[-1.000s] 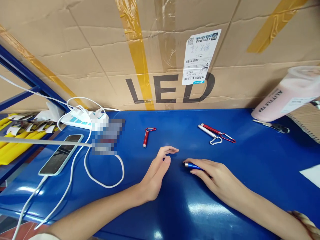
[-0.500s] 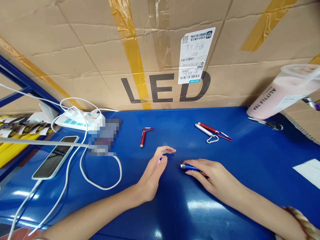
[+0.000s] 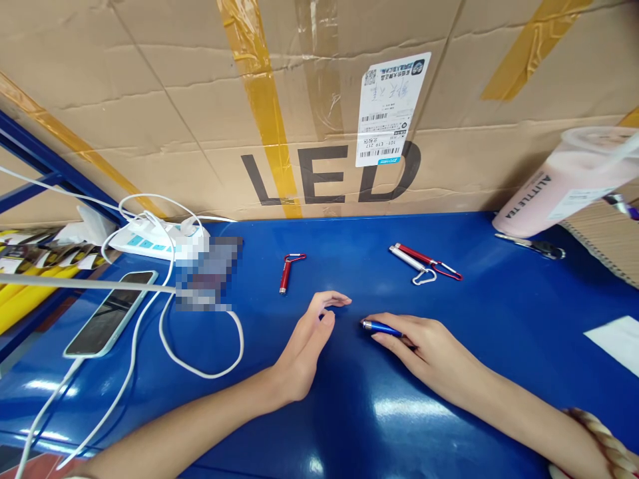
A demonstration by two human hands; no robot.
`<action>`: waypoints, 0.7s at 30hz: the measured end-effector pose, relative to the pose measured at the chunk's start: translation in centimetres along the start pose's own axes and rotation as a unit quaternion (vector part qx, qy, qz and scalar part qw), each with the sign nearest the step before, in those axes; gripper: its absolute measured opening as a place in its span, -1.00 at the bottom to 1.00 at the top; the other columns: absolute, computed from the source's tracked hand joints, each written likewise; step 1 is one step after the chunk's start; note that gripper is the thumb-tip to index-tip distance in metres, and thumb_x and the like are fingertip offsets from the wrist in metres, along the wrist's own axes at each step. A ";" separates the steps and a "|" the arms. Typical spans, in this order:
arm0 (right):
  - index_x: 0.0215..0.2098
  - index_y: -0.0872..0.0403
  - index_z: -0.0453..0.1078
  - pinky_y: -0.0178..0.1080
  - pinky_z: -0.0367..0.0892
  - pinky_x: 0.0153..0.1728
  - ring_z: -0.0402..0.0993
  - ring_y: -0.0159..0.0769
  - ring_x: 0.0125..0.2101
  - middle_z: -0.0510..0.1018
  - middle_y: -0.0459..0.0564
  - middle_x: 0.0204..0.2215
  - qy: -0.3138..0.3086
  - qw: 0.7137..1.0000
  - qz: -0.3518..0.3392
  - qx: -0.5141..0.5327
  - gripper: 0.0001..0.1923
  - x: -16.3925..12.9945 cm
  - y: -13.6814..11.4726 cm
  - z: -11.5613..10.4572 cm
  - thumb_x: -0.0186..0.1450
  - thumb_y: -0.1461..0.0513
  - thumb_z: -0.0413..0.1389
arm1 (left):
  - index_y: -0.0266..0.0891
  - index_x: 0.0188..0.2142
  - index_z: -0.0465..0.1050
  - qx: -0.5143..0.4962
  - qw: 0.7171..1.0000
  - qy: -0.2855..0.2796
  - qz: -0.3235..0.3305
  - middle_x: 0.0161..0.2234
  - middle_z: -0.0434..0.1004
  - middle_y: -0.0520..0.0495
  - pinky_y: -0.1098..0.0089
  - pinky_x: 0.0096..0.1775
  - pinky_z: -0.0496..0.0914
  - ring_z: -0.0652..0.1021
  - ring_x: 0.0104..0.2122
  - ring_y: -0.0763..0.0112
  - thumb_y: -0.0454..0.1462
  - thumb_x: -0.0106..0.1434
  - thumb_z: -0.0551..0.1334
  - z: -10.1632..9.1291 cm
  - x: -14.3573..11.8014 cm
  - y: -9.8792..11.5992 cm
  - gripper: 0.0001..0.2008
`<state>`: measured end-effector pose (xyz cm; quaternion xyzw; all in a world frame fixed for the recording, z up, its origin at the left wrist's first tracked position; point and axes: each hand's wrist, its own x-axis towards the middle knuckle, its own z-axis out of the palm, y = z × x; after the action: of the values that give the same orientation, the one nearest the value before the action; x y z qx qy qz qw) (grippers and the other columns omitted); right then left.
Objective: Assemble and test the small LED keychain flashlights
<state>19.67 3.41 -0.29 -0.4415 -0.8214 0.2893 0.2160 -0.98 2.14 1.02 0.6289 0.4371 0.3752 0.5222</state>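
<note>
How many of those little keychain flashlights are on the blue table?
4. A red one lies alone above the left hand; a silver one and a red one lie together farther right; a blue one is under the right hand. Others may be hidden.

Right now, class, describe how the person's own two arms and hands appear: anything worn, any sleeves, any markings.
Both forearms are bare, without gloves, rings or markings. The left hand has nothing on its wrist. Behind the right hand, a thick beige braided rope-like band lies at the arm, partly out of frame.
</note>
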 end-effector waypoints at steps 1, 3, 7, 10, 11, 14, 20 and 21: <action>-0.09 0.00 0.44 -0.23 0.48 -0.20 0.56 -0.24 -0.21 0.60 -0.06 -0.17 -0.003 1.000 0.004 0.004 -0.72 0.0 0.0 0.0 0.37 0.16 -0.06 | -0.23 0.00 0.27 0.000 1.000 -0.001 -0.001 0.04 0.32 -0.16 0.23 0.10 0.15 0.30 0.08 0.19 -0.06 0.42 -0.14 0.0 0.0 0.0 -0.61; -0.10 -0.01 0.45 -0.23 0.49 -0.23 0.56 -0.24 -0.23 0.60 -0.06 -0.18 -0.006 1.000 0.011 0.011 -0.73 -0.1 0.0 0.0 0.37 0.15 -0.05 | -0.22 0.00 0.27 0.000 1.000 -0.001 -0.001 0.04 0.32 -0.16 0.22 0.10 0.15 0.30 0.08 0.18 -0.07 0.42 -0.14 0.0 0.0 0.1 -0.61; -0.12 -0.01 0.46 -0.27 0.50 -0.28 0.58 -0.25 -0.27 0.61 -0.07 -0.19 0.000 1.000 0.018 0.021 -0.74 -0.2 0.1 0.2 0.36 0.13 -0.03 | -0.21 0.00 0.26 0.000 1.000 -0.001 -0.004 0.03 0.33 -0.16 0.22 0.09 0.15 0.31 0.08 0.19 -0.08 0.42 -0.14 0.0 0.0 0.1 -0.63; -0.12 0.02 0.47 -0.28 0.50 -0.27 0.57 -0.24 -0.23 0.61 -0.05 -0.19 0.008 1.000 0.008 0.011 -0.74 -0.2 0.1 0.3 0.35 0.15 -0.02 | -0.21 -0.01 0.27 0.005 1.000 0.003 -0.009 0.02 0.33 -0.15 0.23 0.09 0.15 0.32 0.07 0.20 -0.09 0.42 -0.14 0.1 0.0 0.0 -0.63; -0.12 0.03 0.46 -0.28 0.50 -0.26 0.57 -0.23 -0.23 0.61 -0.04 -0.18 0.010 1.000 0.005 0.007 -0.74 -0.2 0.1 0.3 0.35 0.16 -0.01 | -0.21 -0.02 0.27 0.006 1.000 0.004 -0.009 0.02 0.33 -0.14 0.23 0.08 0.15 0.32 0.07 0.20 -0.09 0.42 -0.14 0.1 0.0 -0.1 -0.63; -0.11 0.03 0.46 -0.26 0.49 -0.26 0.57 -0.23 -0.24 0.61 -0.05 -0.20 0.008 1.000 0.006 0.000 -0.74 -0.1 0.1 0.3 0.35 0.16 -0.01 | -0.21 -0.02 0.28 0.009 1.000 0.002 -0.007 0.02 0.33 -0.14 0.24 0.08 0.16 0.32 0.07 0.20 -0.10 0.42 -0.14 0.1 0.0 -0.2 -0.64; -0.11 0.00 0.44 -0.23 0.47 -0.21 0.56 -0.23 -0.22 0.61 -0.07 -0.19 0.000 1.000 0.001 0.004 -0.76 -0.2 0.0 0.2 0.36 0.15 -0.01 | -0.20 -0.02 0.27 0.011 1.000 0.002 -0.003 0.02 0.33 -0.14 0.23 0.08 0.15 0.32 0.07 0.19 -0.07 0.42 -0.14 0.1 0.0 -0.3 -0.64; -0.11 0.00 0.45 -0.23 0.47 -0.21 0.56 -0.23 -0.22 0.61 -0.07 -0.19 -0.002 1.000 0.001 0.005 -0.76 -0.2 0.0 0.2 0.36 0.15 -0.01 | -0.19 -0.02 0.27 0.011 1.000 0.001 -0.007 0.02 0.33 -0.15 0.22 0.09 0.15 0.32 0.07 0.19 -0.07 0.42 -0.14 0.1 0.0 -0.2 -0.64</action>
<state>19.66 3.22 -0.45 -0.4408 -0.8197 0.2947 0.2166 -0.91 2.10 0.79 0.6311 0.4456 0.3677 0.5176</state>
